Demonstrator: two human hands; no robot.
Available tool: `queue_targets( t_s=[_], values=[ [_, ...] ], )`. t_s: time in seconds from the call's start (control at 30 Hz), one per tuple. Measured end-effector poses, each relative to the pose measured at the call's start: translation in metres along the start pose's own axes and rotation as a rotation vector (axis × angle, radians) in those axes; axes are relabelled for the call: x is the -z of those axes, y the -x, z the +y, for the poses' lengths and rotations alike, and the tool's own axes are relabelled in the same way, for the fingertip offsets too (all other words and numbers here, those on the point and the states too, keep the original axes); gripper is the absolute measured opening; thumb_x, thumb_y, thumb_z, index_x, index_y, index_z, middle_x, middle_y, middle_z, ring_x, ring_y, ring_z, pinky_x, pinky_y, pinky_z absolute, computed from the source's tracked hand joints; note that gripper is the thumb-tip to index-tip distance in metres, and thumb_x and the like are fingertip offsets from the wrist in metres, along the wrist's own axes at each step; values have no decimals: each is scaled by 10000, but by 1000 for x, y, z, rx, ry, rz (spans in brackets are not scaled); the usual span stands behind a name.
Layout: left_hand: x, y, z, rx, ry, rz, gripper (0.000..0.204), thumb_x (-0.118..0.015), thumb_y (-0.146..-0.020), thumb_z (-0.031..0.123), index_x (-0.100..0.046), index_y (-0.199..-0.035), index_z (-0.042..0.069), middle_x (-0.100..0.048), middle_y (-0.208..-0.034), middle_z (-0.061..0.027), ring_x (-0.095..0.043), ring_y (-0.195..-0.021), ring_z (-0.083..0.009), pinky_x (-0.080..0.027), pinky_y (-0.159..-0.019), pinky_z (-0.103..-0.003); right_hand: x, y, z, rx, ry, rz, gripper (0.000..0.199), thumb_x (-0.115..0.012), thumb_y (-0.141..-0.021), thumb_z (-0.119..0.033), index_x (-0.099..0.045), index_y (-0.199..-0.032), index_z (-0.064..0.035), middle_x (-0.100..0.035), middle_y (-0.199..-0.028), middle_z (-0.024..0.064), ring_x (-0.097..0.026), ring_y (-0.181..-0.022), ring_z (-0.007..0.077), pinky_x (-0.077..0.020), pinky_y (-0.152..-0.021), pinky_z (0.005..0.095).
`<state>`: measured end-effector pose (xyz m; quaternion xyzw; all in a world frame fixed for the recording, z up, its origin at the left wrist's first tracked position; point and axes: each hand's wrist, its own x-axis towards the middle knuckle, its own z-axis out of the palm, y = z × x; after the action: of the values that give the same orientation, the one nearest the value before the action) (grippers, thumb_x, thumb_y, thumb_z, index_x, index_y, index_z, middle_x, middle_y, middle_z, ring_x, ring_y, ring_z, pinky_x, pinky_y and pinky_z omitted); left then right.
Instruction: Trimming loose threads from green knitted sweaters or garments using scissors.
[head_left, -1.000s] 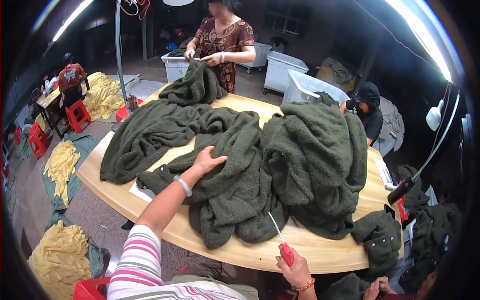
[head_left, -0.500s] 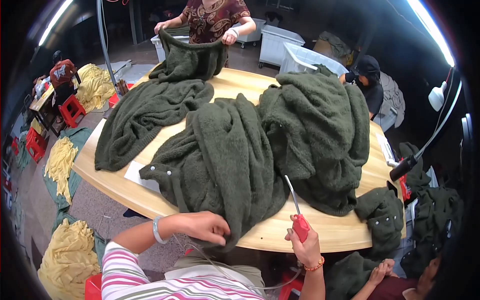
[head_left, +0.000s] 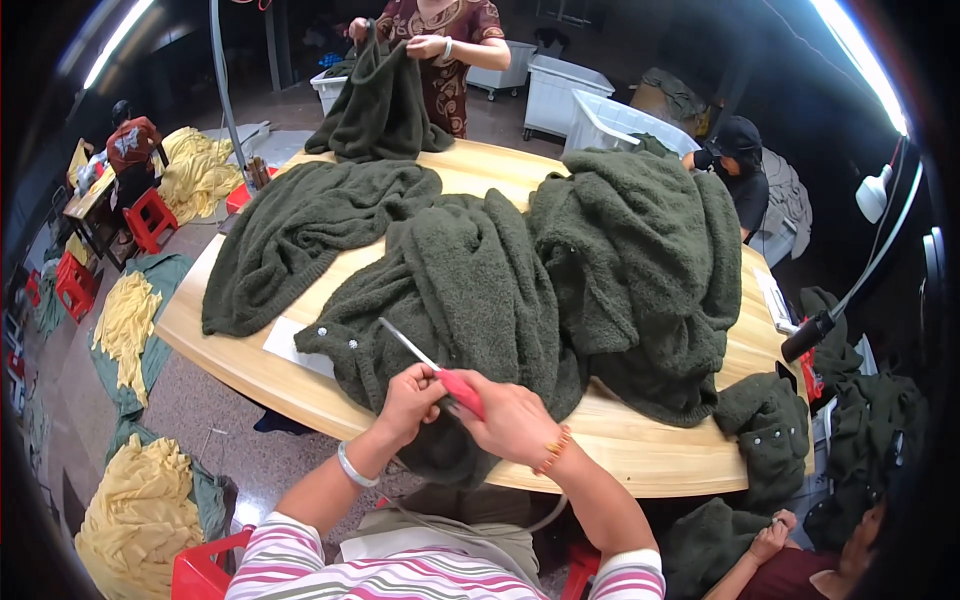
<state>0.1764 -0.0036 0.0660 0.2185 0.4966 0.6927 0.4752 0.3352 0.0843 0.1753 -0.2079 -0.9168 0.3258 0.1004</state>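
Observation:
My right hand (head_left: 505,415) is closed round the red handle of a tool with a long thin metal rod (head_left: 408,342), which points up and to the left. A grey cord (head_left: 545,518) hangs below my right wrist. My left hand (head_left: 408,402) is closed beside the front of the handle, its fingertips pinched together; what lies between them is hidden. Under both hands spreads a dark green fuzzy knit garment (head_left: 470,270), its near end drooping over the table edge. Two shiny buttons (head_left: 337,338) show at its left side.
More green knitwear (head_left: 640,250) is heaped on the wooden table (head_left: 640,450), with another piece (head_left: 300,240) at left. Across the table a person (head_left: 440,60) holds up a garment. Other people sit at right. Yellow cloth (head_left: 140,510) and red stools (head_left: 150,220) are on the floor.
My right hand has brought the tool left, over the near garment. My left hand has risen slightly to meet it, fingers now pinched. The person opposite has bunched the held garment.

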Motion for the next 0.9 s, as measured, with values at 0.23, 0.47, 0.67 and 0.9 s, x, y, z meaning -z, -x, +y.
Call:
queue_targets(
  t_s=[0.23, 0.47, 0.67, 0.9],
  values=[
    [25, 33, -5, 83, -9, -10, 201, -638, -905, 44, -546, -1084, 53, -541, -731, 40, -420, -496, -13, -301, -419, -174, 9, -55, 47, -350, 324, 117, 297, -600, -870, -277, -564, -1069, -60, -679, -918, 233, -658, -895, 419, -514, -800, 525],
    [35, 51, -2, 153, -122, -112, 164, -668, -904, 90, -546, -1012, 75, -500, -719, 72, -427, -543, 7, -329, -445, -171, 48, 33, 160, -559, -85, 369, 280, -641, -870, -222, -612, -1091, -54, -673, -746, 143, -677, -684, 286, -535, -663, 397],
    [29, 33, 16, 283, 1, -246, 207, -588, -963, 169, -567, -1136, 57, -588, -964, 15, -588, -797, -71, -599, -688, -292, 26, 82, 133, -568, -288, 376, 227, -603, -899, -113, -579, -1083, 18, -627, -649, 81, -626, -570, 164, -502, -568, 309],
    [55, 5, 32, 398, 464, -380, 259, -527, -1000, 242, -546, -1183, 61, -633, -1111, -89, -666, -956, -188, -623, -763, -373, 13, 121, 87, -329, -148, 442, 365, -624, -889, -70, -560, -1238, 14, -618, -727, 60, -640, -665, 129, -509, -623, 290]
  ],
)
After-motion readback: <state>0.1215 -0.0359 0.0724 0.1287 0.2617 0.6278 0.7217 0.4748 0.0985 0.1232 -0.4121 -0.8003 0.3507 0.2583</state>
